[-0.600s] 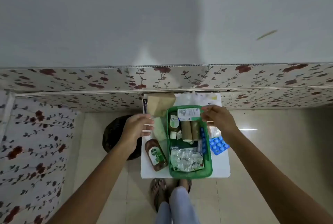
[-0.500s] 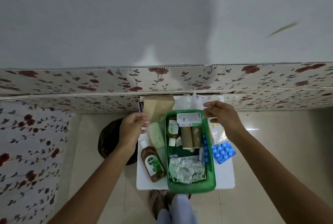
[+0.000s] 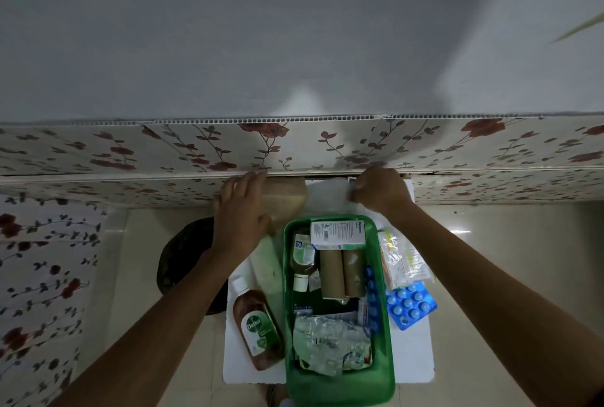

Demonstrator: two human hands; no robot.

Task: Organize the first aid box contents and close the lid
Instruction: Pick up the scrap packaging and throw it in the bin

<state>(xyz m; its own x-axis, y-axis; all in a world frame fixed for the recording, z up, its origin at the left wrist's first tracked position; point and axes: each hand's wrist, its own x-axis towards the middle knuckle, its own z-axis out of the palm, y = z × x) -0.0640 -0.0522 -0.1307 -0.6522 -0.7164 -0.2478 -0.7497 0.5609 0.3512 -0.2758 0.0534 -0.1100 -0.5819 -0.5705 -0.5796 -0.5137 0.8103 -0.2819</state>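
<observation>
Both hands have reached past the green box [image 3: 338, 383]: left hand [image 3: 240, 210] flat on tan packet [image 3: 284, 199], right hand [image 3: 379, 190] fisted, contents unclear; lift packet squarely.

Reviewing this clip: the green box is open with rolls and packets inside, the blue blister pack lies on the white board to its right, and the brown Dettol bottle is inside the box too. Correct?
Not quite. The head view shows the Dettol bottle lying outside the green box, on the white board to its left. The rest holds: the box is open with rolls and packets inside, and the blue blister pack lies on the board to its right.

glossy green plastic box [image 3: 385, 374], foil blister pack [image 3: 411, 305]
</observation>
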